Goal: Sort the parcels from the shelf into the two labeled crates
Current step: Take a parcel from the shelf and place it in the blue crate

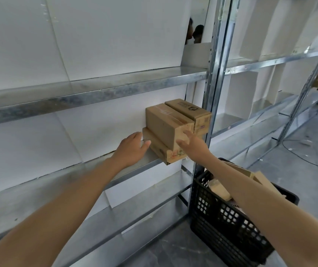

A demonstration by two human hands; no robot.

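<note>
Your three remaining boxes sit at the right end of the shelf (38, 189), packed against the upright post (213, 83). That is why both your arms angle to the right.

The bottom box (161, 151) lies flat, with its near corner jutting a little over the shelf's front edge. The top box (165, 124) rests lengthwise on it. A third box (190, 112) stands just beside the top one on the post side, touching it. I cannot tell whether it also rests on the bottom box.

Your left hand (133, 145) is spread, with the fingers straight and the thumb pointing at the left side of the bottom box. It looks to be at that side or just short of it, gripping nothing. Your right hand (190, 141) is also spread. Its fingers lie flat against the near end of the top box and the thumb splays below, so it is touching, not pinching.

With one hand on each side of the stack, you seem to be setting up a two-handed lift. You will probably take the top box alone, since it is the free one. Steady the bottom box as you lift, because its overhanging corner could tip off the front edge.

The black crate (221, 228) stands on the floor by the foot of the post, under your right forearm, so the drop is short. It already holds several parcels (219, 189). Its label cannot be seen, and the second crate is out of view.
</note>
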